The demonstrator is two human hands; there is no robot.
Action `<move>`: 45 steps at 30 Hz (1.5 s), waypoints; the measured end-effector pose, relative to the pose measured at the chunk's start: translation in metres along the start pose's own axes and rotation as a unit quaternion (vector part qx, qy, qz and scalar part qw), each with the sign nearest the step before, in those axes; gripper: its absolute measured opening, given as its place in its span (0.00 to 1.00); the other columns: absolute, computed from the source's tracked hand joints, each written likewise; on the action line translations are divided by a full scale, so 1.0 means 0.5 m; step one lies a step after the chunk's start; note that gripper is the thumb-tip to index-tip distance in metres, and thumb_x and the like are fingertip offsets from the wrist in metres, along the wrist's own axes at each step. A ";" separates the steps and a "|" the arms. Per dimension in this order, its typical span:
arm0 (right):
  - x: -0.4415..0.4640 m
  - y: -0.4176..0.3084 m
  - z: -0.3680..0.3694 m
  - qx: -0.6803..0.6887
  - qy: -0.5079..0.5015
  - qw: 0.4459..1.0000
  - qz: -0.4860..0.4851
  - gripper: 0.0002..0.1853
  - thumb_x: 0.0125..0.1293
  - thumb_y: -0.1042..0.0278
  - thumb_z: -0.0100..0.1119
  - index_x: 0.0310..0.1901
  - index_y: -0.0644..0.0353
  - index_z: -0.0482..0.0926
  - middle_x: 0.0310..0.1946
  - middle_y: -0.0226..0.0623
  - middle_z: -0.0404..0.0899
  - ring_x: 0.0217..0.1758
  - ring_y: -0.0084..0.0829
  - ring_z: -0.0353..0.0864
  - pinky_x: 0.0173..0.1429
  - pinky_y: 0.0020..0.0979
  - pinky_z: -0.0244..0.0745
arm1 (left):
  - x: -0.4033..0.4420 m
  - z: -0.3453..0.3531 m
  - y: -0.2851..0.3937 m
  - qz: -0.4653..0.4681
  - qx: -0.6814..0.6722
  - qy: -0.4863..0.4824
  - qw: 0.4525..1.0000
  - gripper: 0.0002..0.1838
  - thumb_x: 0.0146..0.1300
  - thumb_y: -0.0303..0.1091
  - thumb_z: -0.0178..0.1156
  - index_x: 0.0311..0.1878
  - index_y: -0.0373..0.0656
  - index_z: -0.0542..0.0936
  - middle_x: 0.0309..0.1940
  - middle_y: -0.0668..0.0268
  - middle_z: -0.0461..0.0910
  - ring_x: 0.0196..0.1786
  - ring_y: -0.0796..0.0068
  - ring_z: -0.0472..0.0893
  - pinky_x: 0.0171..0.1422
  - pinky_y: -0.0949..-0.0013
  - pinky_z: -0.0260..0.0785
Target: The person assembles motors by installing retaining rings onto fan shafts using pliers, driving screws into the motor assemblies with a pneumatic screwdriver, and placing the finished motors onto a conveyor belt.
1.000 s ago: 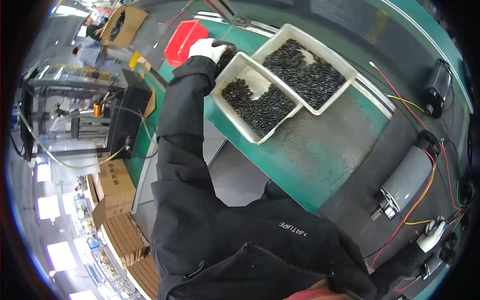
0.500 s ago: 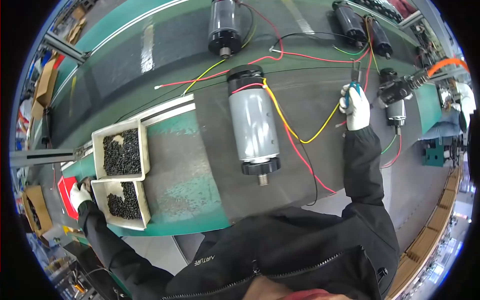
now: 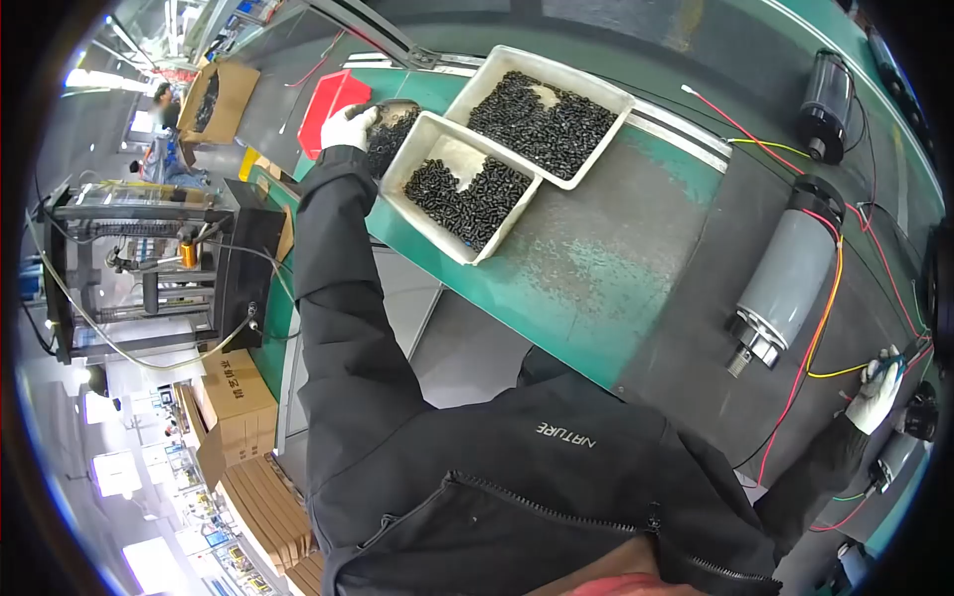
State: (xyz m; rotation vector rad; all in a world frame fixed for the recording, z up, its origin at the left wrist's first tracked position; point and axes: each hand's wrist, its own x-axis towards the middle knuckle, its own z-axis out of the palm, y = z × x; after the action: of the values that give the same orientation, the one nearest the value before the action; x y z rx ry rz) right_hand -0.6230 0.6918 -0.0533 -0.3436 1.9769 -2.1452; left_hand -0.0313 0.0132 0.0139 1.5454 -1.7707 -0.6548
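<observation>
My left hand (image 3: 348, 129), in a white glove, is at the near rim of a round container (image 3: 395, 134) of small black parts. Its fingers are curled; whatever they hold is hidden. Beside it lies a red tray (image 3: 333, 99). My right hand (image 3: 874, 392), also gloved, is closed around blue-handled pliers (image 3: 897, 363) at the far right. Close to that hand run red and yellow wires (image 3: 838, 372) from a grey cylindrical motor (image 3: 790, 273) with black end parts, lying on the dark bench mat.
Two white bins (image 3: 542, 182) (image 3: 402, 194) of small black parts stand side by side on the green bench (image 3: 586, 338). Another motor (image 3: 827, 104) lies farther back, and one more (image 3: 899, 447) is by my right hand. A metal-framed machine (image 3: 149, 263) stands left, with cardboard boxes (image 3: 238, 397) below.
The view has swung toward the left side of the bench, so everything appears shifted right. My left hand is now at the round container's rim; my right hand still grips the pliers.
</observation>
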 end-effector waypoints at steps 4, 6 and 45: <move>0.010 0.033 -0.018 0.014 -0.005 1.000 0.013 0.22 0.73 0.58 0.52 0.61 0.65 0.70 0.48 0.35 0.76 0.37 0.20 0.73 0.38 0.23 0.64 | 0.003 0.003 -0.028 -0.021 -0.055 -0.054 0.997 0.12 0.59 0.31 0.68 0.46 0.39 0.84 0.31 0.68 0.84 0.26 0.83 0.75 0.31 0.77 0.66; 0.003 0.029 -0.006 0.010 0.005 1.000 0.006 0.22 0.74 0.58 0.52 0.61 0.65 0.70 0.48 0.35 0.76 0.37 0.21 0.73 0.38 0.23 0.64 | -0.021 0.005 0.005 -0.035 -0.069 -0.034 0.996 0.11 0.59 0.31 0.68 0.45 0.39 0.84 0.31 0.68 0.84 0.24 0.84 0.74 0.29 0.78 0.64; -0.289 -0.351 0.350 -0.517 -0.179 0.733 -0.405 0.32 0.40 0.81 0.62 0.55 0.58 0.80 0.48 0.44 0.74 0.47 0.37 0.78 0.49 0.33 0.76 | -0.701 0.281 0.607 -0.145 -0.542 -0.556 0.613 0.05 0.65 0.25 0.56 0.42 0.35 0.72 0.42 0.54 0.79 0.32 0.74 0.80 0.36 0.72 0.73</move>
State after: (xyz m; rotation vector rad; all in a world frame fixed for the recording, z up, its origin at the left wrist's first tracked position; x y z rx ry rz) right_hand -0.4305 0.5840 0.1304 -1.8912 2.8090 -0.7262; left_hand -0.3129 0.3990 0.0936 0.4016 -1.1304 -2.6479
